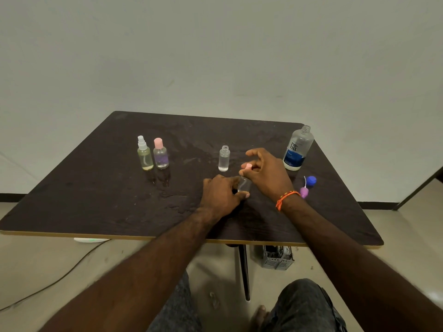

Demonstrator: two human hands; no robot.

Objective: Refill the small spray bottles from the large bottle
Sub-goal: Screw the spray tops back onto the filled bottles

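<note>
Currently both hands meet at centre frame on a small clear bottle (244, 184) standing on the dark table (96, 200). Left hand (221, 194) grips the bottle body, fingers and thumb curled round it, thumb tip on the near side. Right hand (266, 174) comes in from above right, thumb and fingertips pinched on the pink cap (247, 166) at the bottle's neck; index finger is lifted and curved free above. Orange thread band (285, 198) on the right wrist. Just behind the hands, an uncapped small clear bottle (224, 158) stands upright, partly filled. Large bottle (298, 147) with blue label stands open-necked at right of centre, near the table's far right corner. Below it lie a blue cap (311, 180) and a purple spray top (304, 191), close together. Left of centre, two capped small bottles stand side by side: yellowish spray bottle (144, 153) and pink-capped bottle (160, 153). Grey basket (278, 258) on the floor under the table edge.
</note>
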